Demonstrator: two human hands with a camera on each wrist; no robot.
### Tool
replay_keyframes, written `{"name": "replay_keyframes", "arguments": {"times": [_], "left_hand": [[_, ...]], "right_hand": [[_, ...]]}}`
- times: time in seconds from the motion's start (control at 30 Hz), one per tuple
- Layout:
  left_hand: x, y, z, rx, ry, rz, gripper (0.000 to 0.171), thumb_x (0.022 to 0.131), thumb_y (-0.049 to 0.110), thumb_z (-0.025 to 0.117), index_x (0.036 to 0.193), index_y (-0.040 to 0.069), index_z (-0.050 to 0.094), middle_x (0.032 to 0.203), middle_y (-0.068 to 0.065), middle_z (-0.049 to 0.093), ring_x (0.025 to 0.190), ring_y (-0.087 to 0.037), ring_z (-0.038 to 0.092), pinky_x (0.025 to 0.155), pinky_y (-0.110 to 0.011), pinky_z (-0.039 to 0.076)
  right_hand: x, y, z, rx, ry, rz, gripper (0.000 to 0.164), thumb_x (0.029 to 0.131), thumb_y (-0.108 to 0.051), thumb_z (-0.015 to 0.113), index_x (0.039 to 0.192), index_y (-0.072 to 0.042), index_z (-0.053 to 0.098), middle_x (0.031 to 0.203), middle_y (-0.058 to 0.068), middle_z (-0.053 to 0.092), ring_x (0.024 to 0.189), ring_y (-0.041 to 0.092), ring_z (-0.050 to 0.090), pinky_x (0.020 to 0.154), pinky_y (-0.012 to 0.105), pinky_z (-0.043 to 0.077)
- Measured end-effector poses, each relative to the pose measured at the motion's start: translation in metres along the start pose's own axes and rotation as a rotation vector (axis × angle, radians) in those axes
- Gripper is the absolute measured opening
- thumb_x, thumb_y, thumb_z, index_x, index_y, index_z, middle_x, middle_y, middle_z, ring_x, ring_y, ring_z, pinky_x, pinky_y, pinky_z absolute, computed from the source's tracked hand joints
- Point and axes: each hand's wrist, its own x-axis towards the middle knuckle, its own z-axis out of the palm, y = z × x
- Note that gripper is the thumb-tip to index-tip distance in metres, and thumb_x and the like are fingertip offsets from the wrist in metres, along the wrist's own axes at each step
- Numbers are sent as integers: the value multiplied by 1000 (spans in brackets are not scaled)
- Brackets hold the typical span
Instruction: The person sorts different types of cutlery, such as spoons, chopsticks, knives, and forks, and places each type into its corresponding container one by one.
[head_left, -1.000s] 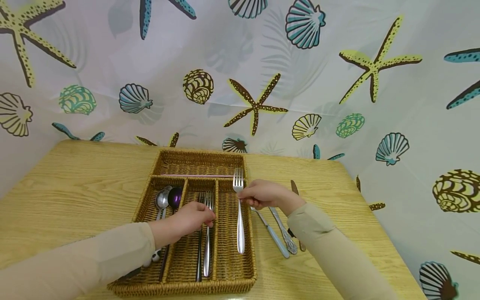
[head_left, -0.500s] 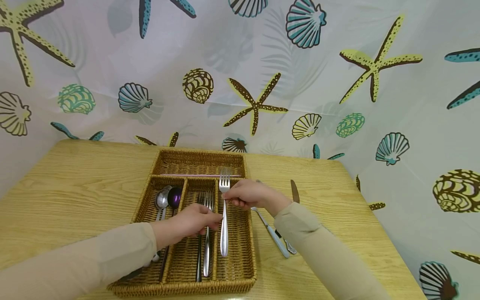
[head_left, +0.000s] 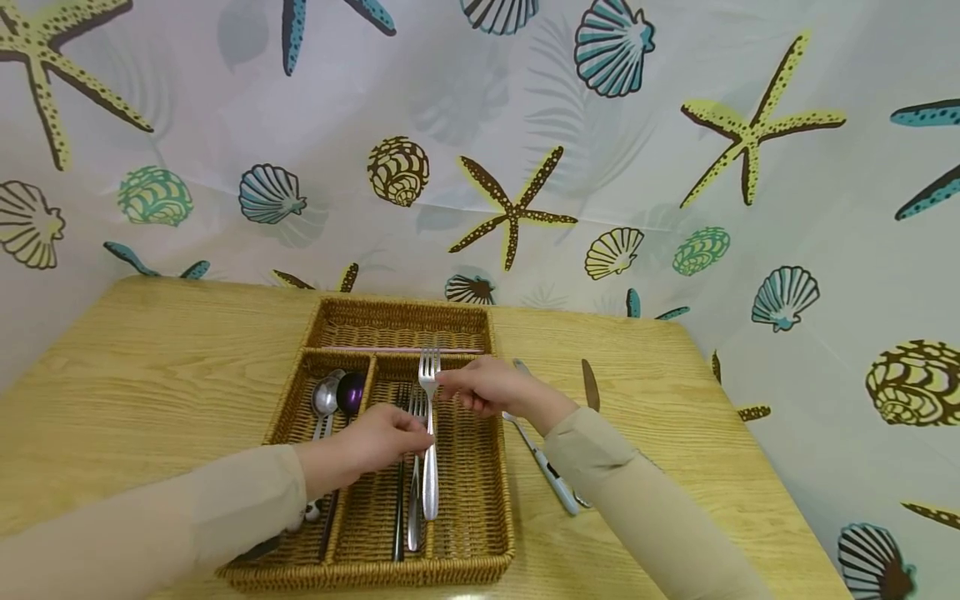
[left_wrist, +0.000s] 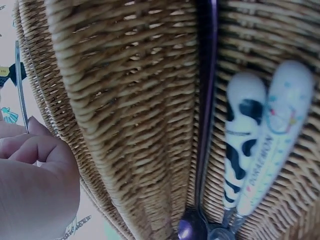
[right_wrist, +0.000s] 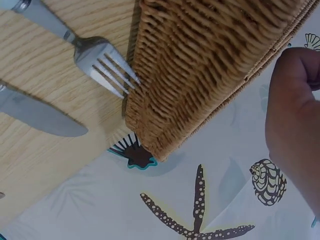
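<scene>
Fork (head_left: 430, 493) above tray (head_left: 360, 577), over right-hand divider (head_left: 430, 543); long axis front to back, tines toward tray's far edge. Left hand (head_left: 378, 442) pinches handle, nearer tray's near edge; right hand (head_left: 491, 387), fingers curled, meets neck from right, its hold unclear.

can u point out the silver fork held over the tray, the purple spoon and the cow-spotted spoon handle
Silver fork (head_left: 430, 477): head view, on its handle.
Purple spoon (head_left: 350, 392): head view, on its bowl.
Cow-spotted spoon handle (left_wrist: 244, 137): left wrist view, mid-handle.
</scene>
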Motion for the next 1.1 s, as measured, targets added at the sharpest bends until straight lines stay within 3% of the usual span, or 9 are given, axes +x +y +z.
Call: {"name": "replay_keyframes", "arguments": {"times": [0.03,0.13,0.27,0.43,0.83,0.93,1.03,1.07,1.1], "left_hand": [[-1,-1,-1,7,4,-7,18,90,17,60,84,1,66,117,-16,62,88,-17,56,76,-34,49],[-3,-6,-4,33,14,-41,19,90,17,60,81,2,67,95,-7,64,70,-13,47,66,-28,43],[-5,-12,-6,6,-10,-76,23,91,16,58,75,1,65,65,3,49,51,-9,33,54,-24,35],[-9,-13,-5,-40,-57,-114,23,92,11,56,72,1,62,55,3,45,46,-4,35,48,-16,34],[-6,-6,7,14,-177,-216,36,93,5,51,57,8,50,46,2,44,40,-3,39,42,-14,36],[-4,-7,12,5,-201,-267,14,92,3,49,90,-9,55,59,-4,51,42,-6,42,42,-15,37],[-3,-7,16,-21,-229,-320,40,91,4,46,126,-12,34,80,-13,54,46,-8,45,43,-16,40],[-3,-8,17,-31,-236,-332,50,92,5,46,135,-11,25,86,-15,54,47,-9,46,44,-16,40],[-3,-7,17,-33,-237,-340,50,91,6,47,134,-10,26,89,-16,54,48,-10,47,44,-16,41]], "right_hand": [[0,0,-1,-8,11,0,46,94,-36,53,106,7,65,47,-6,43,41,4,33,44,19,28],[-1,1,-3,-9,26,18,47,95,-38,51,108,5,66,47,-6,44,41,3,34,42,18,28],[-1,4,-5,0,33,30,49,95,-39,51,110,5,65,48,-6,44,40,3,34,41,17,28],[-3,6,-8,15,37,9,48,96,-37,50,108,7,64,48,-6,45,42,5,34,43,19,28],[-4,12,-13,25,44,-13,47,98,-35,47,111,7,63,49,-6,45,43,5,33,44,21,27],[-3,15,-15,31,52,-3,46,98,-35,47,112,6,62,50,-6,46,42,5,34,44,21,28],[-2,16,-17,43,58,11,46,97,-35,48,113,6,62,50,-6,45,43,6,34,45,21,29],[-2,17,-18,46,60,12,46,97,-35,48,113,6,62,50,-6,45,43,6,34,45,21,29],[-2,17,-19,47,60,12,46,97,-35,48,113,6,61,50,-6,45,43,6,34,45,21,29]]}}
